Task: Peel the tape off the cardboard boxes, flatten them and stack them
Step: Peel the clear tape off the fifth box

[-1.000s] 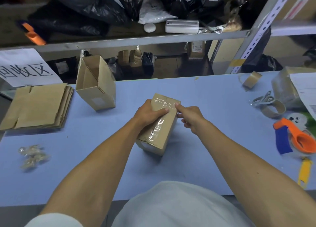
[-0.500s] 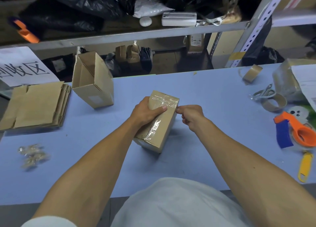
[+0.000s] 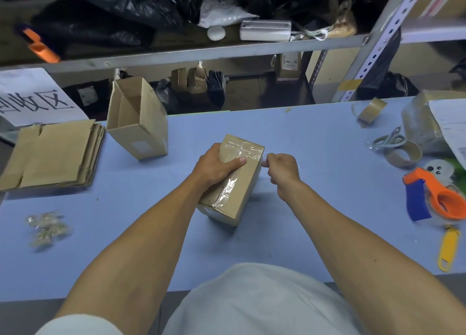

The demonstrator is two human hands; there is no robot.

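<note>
While the left hand [image 3: 216, 164] grips the far end of the sealed box [image 3: 233, 180] at mid-table [image 3: 315, 133], the right hand [image 3: 282, 169], fingers curled, pinches what looks like a tape [image 3: 227, 187] end at the box's right far edge. Risks: thin film may tear short; box may twist if the grip slackens. Flattened stack [image 3: 53, 153] waits far left.

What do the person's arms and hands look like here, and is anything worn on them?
Both forearms are bare from above the elbow down. The left hand and right hand wear no gloves, and no rings, watch or bracelet can be seen. A white short sleeve shows at the left upper arm, matching the white shirt at the bottom of the view. No cables or markings show.
</note>
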